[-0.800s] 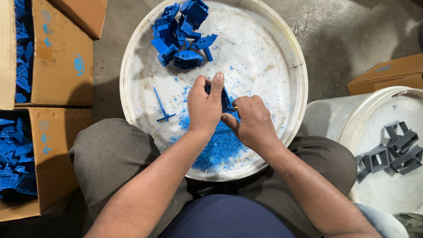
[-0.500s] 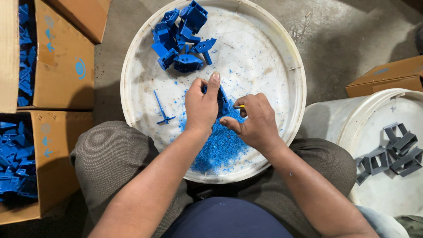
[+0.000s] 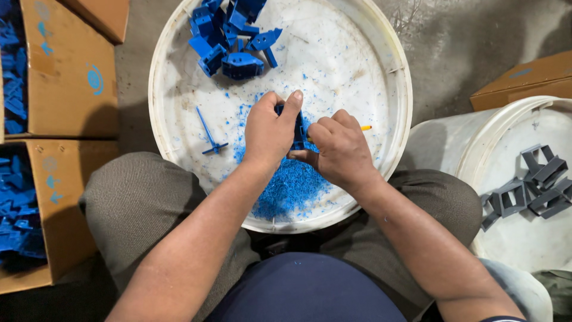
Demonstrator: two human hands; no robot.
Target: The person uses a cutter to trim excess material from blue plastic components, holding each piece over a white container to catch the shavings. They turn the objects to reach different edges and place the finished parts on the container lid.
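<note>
both hands work over the white bucket [image 3: 179, 77] held between the knees. left hand [image 3: 269, 132] grip closed around a small blue plastic part [image 3: 299, 128], thumb and fingers pinching it upright; only a sliver of the part shows between the hands. right hand [image 3: 338, 149] grip closed on a thin tool with a yellow tip [image 3: 365, 127] poking out at 3 o'clock; blade end hidden, cannot tell its type. the tool meets the part at its right edge.

judgement on the step: trimming looks best done with the part pinched low and firm, cutting edge angled away from the left thumb, short strokes so shavings drop into the bucket. the risk i see is a slip toward the left fingers, which sit very close to the tool.

containers:
- white bucket: pile of blue shavings [image 3: 292, 188] at 6 o'clock under the hands; heap of blue parts [image 3: 229, 36] at 12 o'clock; one loose thin blue stem [image 3: 208, 132] at 9 o'clock.
- second white bucket [image 3: 476, 155], 3 o'clock of the person: grey bracket-like parts [image 3: 530, 188] inside.
- cardboard boxes [image 3: 65, 65] at 9 o'clock: more blue parts [image 3: 18, 209] inside, the lower box well filled.
</note>
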